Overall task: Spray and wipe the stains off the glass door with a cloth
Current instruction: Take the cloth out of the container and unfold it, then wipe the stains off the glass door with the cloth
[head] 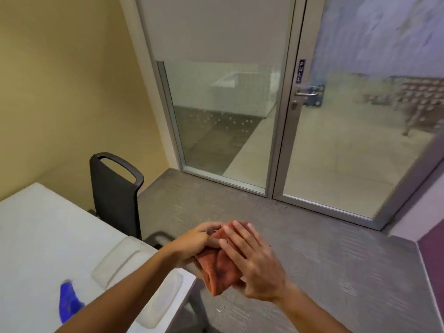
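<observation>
An orange cloth is folded between both hands in front of me, low in the view. My left hand grips its upper left edge. My right hand lies flat over its right side, fingers spread, thumb under it. The glass door stands ahead at the right, its pane smeared and hazy, with a metal handle and a "PULL" sign. A blue object, blurred, sits on the white table at the lower left; I cannot tell what it is.
A white table fills the lower left, with a dark chair pushed against its far side. A fixed glass panel stands left of the door. Grey carpet runs from me to the door. A yellow wall is at left.
</observation>
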Motion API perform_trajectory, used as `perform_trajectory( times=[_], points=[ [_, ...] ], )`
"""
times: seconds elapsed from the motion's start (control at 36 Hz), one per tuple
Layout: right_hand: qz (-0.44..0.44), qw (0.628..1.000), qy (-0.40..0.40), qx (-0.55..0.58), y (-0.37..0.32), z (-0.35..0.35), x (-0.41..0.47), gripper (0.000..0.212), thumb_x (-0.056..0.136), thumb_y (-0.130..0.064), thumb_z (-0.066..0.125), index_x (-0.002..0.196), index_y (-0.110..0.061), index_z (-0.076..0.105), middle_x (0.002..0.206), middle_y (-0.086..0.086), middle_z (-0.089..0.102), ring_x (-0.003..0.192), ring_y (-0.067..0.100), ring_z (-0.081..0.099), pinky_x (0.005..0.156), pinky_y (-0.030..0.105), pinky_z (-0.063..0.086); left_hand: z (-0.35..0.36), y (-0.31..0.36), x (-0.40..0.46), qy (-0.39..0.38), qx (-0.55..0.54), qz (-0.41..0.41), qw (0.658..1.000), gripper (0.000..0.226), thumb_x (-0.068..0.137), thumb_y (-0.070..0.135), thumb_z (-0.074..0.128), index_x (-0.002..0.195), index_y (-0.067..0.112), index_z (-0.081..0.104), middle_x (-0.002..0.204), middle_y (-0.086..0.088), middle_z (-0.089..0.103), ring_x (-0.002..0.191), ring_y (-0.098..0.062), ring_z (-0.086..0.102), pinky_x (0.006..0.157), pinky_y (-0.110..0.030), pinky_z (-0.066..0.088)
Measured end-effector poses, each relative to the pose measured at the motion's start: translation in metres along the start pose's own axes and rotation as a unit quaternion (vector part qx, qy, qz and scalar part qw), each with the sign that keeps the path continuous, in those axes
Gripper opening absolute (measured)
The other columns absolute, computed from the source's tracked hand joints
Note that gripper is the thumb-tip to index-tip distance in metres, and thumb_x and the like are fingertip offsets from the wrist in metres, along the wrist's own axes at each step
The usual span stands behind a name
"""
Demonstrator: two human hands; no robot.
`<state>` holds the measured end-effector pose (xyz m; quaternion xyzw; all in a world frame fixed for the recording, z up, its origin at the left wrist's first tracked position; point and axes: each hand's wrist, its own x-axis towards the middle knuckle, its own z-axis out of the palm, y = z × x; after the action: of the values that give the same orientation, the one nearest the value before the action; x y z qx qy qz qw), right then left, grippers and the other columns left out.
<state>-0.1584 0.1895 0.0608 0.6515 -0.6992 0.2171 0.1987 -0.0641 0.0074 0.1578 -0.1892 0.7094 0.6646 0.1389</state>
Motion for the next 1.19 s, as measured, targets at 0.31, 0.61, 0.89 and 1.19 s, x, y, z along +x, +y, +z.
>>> perform_trajectory(
  times=[0.31,0.61,0.89,1.19],
  points=[
    [0.034,0.991,0.079,-0.107,0.057,-0.057,-0.064,0.046,0.107,-0.019,0.055,0.152,-0.019,0.046,0.158,0.013,0.045,0.149,0.035,0.036,0.115,0.052,0.041,0.079,0.03,0.069,-0.072,-0.05,0.021,0.996,0.054,0.078,0.004,0.065,0.131,0.013,0.065,0.13,-0.021,0.067,0.113,-0.029,0.068,0.097,-0.038,0.056],
    [0.118,0.974,0.065,-0.181,0.098,-0.11,-0.109,0.039,0.102,-0.016,0.063,0.141,-0.014,0.062,0.148,0.011,0.057,0.139,0.037,0.051,0.103,0.05,0.052,0.131,0.074,0.134,-0.074,0.099,0.079,0.989,0.031,0.089,0.018,0.075,0.119,0.019,0.069,0.117,-0.006,0.075,0.104,-0.013,0.072,0.084,-0.023,0.056],
    [0.186,0.951,0.07,-0.237,0.166,-0.133,-0.133,0.033,0.099,-0.015,0.068,0.132,-0.016,0.069,0.148,0.01,0.057,0.14,0.037,0.049,0.106,0.052,0.05,0.176,0.107,0.22,-0.004,0.297,0.216,0.93,0.031,0.105,0.036,0.051,0.123,0.016,0.068,0.118,0.003,0.072,0.107,-0.008,0.066,0.088,-0.012,0.05],
    [0.221,0.933,0.069,-0.274,0.289,-0.128,-0.118,0.033,0.097,-0.012,0.069,0.13,-0.014,0.068,0.144,0.009,0.061,0.138,0.034,0.052,0.107,0.05,0.049,0.15,0.15,0.353,0.045,0.591,0.353,0.724,0.057,0.098,0.048,0.05,0.147,0.02,0.046,0.149,-0.001,0.048,0.136,-0.022,0.048,0.112,-0.038,0.041]
  ],
)
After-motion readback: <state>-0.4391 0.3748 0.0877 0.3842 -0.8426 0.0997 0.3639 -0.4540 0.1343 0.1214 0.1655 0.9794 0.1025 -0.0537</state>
